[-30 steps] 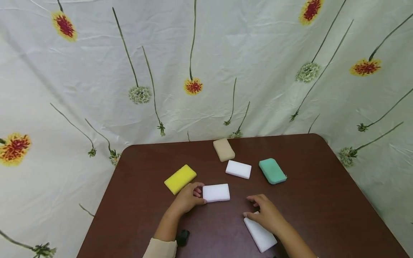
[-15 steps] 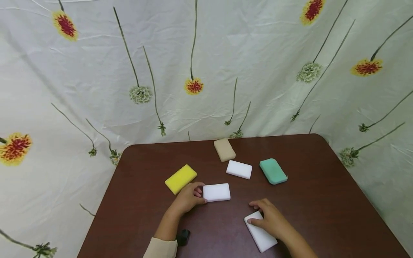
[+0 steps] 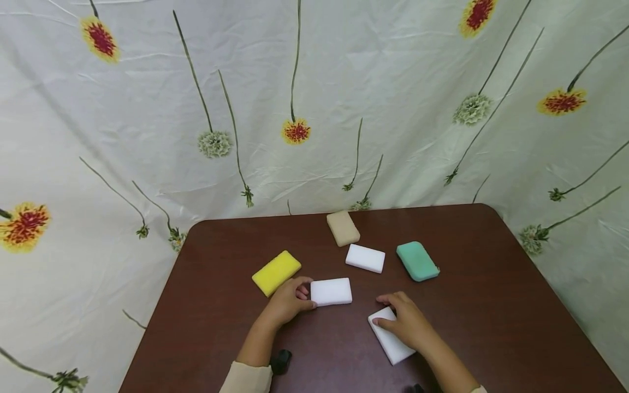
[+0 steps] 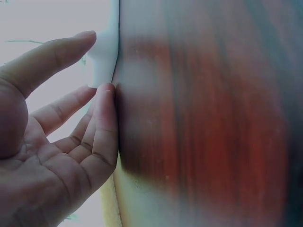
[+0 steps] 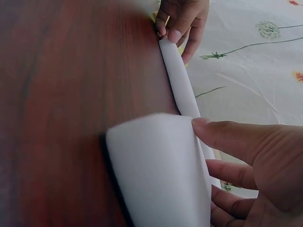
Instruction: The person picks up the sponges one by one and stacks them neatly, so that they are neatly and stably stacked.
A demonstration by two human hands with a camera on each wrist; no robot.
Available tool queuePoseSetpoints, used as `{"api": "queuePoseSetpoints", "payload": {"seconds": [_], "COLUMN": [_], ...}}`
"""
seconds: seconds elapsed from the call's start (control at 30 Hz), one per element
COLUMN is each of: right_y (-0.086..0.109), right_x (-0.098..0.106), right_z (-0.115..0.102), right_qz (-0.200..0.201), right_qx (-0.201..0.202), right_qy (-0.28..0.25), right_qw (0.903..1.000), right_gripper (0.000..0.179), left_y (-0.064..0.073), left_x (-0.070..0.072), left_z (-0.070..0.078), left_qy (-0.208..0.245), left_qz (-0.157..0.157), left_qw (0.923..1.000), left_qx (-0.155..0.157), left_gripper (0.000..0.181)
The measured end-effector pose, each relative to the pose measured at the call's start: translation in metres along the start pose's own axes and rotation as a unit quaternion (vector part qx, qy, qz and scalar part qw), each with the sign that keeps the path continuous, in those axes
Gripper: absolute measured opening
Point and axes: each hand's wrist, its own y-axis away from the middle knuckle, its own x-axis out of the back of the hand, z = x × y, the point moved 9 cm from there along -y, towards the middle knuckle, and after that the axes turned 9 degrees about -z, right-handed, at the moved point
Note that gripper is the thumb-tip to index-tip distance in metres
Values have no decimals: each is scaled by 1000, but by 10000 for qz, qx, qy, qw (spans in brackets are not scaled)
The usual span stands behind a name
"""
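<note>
Midway across the table lies a white sponge [image 3: 332, 292], a flat block. My left hand [image 3: 289, 299] grips its left end, thumb at the near corner and forefinger at the far one. In the left wrist view that sponge [image 4: 104, 52] shows pale between thumb and fingers. Closer to me on the right, my right hand [image 3: 410, 326] holds a second white sponge [image 3: 393, 346], set at a slant. The right wrist view shows the thumb on this sponge's upper edge [image 5: 156, 165] and the fingers along its side.
Beyond the hands are a yellow sponge [image 3: 277, 273] at left, a third white sponge [image 3: 365, 258], a beige sponge [image 3: 343, 228] near the back edge and a green sponge [image 3: 417, 261] at right. A flowered cloth [image 3: 324, 82] hangs behind the brown table [image 3: 211, 305].
My right hand settles onto the near white sponge, then both shift slightly away from me and to the left. My left hand and its sponge stay almost still.
</note>
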Motion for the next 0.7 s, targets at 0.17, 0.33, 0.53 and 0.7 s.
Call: {"api": "queuePoseSetpoints", "payload": {"seconds": [0.17,0.33,0.53,0.7], "right_y": [-8,-19,-30,-31], "right_x": [1,1,2,4], "right_z": [-4,-7,-8,-5], "right_qz": [-6,-8,77,197], "right_qx": [56,81,81,29], "right_qy": [-5,6,-40,-191], "right_qw": [10000,10000,9999,9996], "right_gripper": [43,45,47,54], "left_y": [-1,-2,-2,-1], "left_x": [-1,-3,-2,-2], "left_z": [-2,-6,-7,-7], "left_qy": [194,308,423,591], "left_qz": [57,37,-3,-44], "left_qw": [9998,9995,9991,9982], "left_qx": [26,61,82,114], "left_gripper": [59,60,60,63]}}
